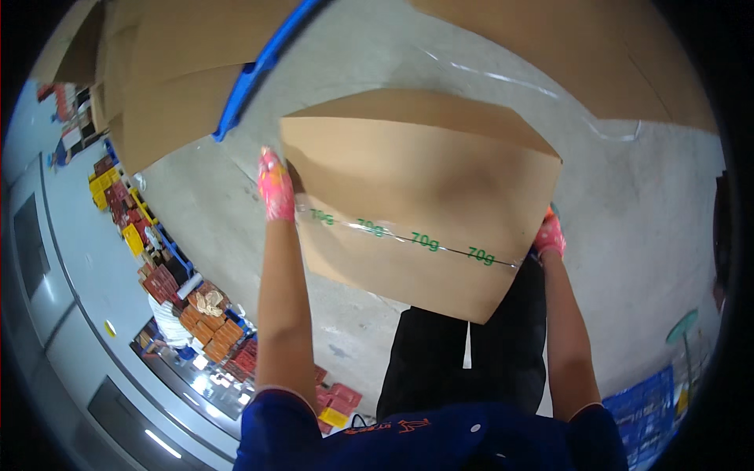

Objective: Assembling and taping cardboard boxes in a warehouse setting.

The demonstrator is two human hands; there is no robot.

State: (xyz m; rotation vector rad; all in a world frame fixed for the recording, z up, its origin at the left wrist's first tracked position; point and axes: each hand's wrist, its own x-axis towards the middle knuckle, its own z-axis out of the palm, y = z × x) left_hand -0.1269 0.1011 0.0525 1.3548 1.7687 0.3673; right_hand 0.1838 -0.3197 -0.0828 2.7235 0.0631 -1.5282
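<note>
Between my two hands is a large brown cardboard box (416, 169), tilted, with clear tape (397, 234) printed in green along the seam of the face toward me. My left hand (276, 187), in a pink patterned glove, presses against the box's left side, fingers pointing away from me. On the right, my right hand (551, 235) in a similar glove holds the side near the lower corner; its fingers are partly hidden by the box. The box's near corner overlaps my dark trousers (424, 353).
More large cardboard (181, 78) stands at the far left, beside a blue bar (251, 78). Another cardboard piece (581, 55) fills the far right. Stacked red crates (161, 282) line the left wall. A blue crate (644, 416) sits at the lower right. Grey floor (212, 204) surrounds the box.
</note>
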